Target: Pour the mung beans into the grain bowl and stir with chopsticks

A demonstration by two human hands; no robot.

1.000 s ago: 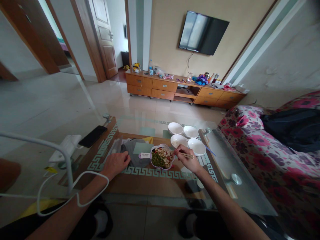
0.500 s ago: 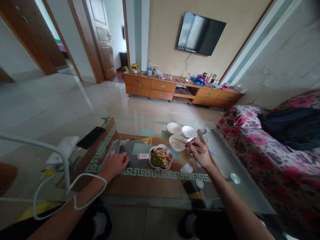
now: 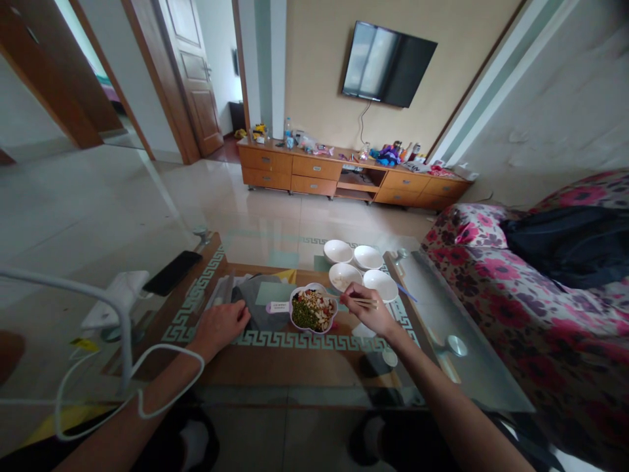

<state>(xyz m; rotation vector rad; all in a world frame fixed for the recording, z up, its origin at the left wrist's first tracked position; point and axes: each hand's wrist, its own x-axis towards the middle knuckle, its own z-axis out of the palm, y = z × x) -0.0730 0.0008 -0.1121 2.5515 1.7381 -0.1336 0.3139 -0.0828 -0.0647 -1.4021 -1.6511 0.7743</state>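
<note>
My right hand (image 3: pixel 367 313) grips a pair of wooden chopsticks (image 3: pixel 367 303), their tips toward the right side of a lilac flower-shaped dish (image 3: pixel 270 308). Green beans, peanuts, pale slices and some red and dark pieces fill that dish, and a label lies on its handle. Behind the hand stands a white bowl (image 3: pixel 336 283) with some pale slices in it. Three other white bowls, one nearest the right (image 3: pixel 381 287), are grouped with it. My left hand (image 3: pixel 222 326) lies on the glass table, fingers curled in, beside a grey cloth-like item (image 3: pixel 255 314).
The glass table (image 3: pixel 255 373) has a patterned border. At its left are a black phone (image 3: pixel 171 273), a white box-like device (image 3: pixel 115 301) and a white looping cable (image 3: pixel 171 351). A flowered sofa (image 3: pixel 496 275) stands at right. Beyond is a low cabinet (image 3: pixel 314 174) under a television (image 3: pixel 388 64).
My right hand with the chopsticks has moved left and nearer, from the bowl of pale slices to the flower-shaped dish. The left hand stays put. The whole view has shifted slightly.
</note>
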